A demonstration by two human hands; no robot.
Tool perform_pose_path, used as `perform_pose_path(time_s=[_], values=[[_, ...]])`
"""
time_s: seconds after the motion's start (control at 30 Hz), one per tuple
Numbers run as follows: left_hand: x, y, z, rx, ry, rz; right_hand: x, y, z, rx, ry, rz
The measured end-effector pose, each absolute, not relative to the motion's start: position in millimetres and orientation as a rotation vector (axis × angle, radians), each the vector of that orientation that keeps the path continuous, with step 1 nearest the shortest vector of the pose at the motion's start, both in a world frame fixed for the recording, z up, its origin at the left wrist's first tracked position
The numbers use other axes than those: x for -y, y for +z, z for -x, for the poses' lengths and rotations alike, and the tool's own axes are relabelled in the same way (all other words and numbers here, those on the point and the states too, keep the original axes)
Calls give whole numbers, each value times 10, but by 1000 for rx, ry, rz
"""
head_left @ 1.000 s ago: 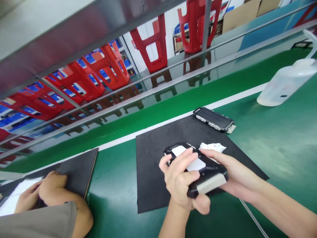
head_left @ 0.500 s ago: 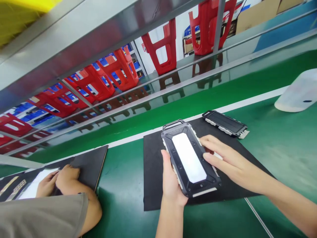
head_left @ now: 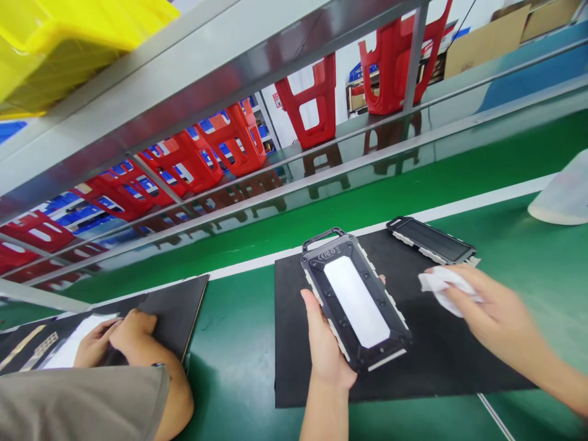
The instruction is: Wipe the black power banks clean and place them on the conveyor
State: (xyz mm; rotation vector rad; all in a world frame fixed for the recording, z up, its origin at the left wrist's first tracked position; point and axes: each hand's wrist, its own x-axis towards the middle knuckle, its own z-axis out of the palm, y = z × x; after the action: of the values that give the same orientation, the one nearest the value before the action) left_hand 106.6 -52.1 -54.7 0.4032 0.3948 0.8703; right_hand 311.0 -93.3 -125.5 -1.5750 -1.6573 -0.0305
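Observation:
A black power bank [head_left: 312,269] with a white panel on its face and a carry loop at its top end is held tilted above a black mat [head_left: 294,367]. My left hand [head_left: 328,352] grips it from below, thumb along its left edge. To the right, apart from the power bank, my right hand [head_left: 496,312] pinches a crumpled white cloth or tissue [head_left: 448,288]. Beyond that hand, a second power bank [head_left: 432,240] with a dark face lies at the mat's far right corner.
At left, a co-worker's hands [head_left: 122,334] work over another black board [head_left: 177,306] with a white sheet. A translucent white container [head_left: 563,193] stands at right. A metal shelf beam [head_left: 206,79] crosses overhead, holding a yellow bin [head_left: 82,52]. Red plastic stools [head_left: 312,107] stand behind.
My right hand has moved off the power bank to the right, and the white cloth now shows in its fingers. The left hand still holds the power bank. The view has shifted slightly.

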Motion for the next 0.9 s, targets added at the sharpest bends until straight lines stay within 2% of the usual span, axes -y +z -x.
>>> perform_pose_path(time_s=[0.03,0.13,0.2,0.33,0.47,0.57,0.77,0.9], values=[[517,-561,-1066,-394,879,-413,968,-1078,-3010,1623,-83,1512],[536,-611,-1084,-424,858,-407,971,-639,-2620,2027,-323,907],[571,-646,-1098,-434,847,-406,856,-442,-2391,2082,-438,792],[642,-709,-1090,-401,870,-447,495,-138,-2332,1957,-610,935],[648,-727,-1029,-296,715,-551,267,-5,-2701,1806,-427,1223],[610,-704,-984,-249,702,-623,241,-288,-2957,1787,-239,1368],[541,-624,-967,-310,857,-645,315,-1367,-3048,1930,24,1547],[512,-575,-964,-380,936,-622,356,-1502,-2963,1929,129,1556]])
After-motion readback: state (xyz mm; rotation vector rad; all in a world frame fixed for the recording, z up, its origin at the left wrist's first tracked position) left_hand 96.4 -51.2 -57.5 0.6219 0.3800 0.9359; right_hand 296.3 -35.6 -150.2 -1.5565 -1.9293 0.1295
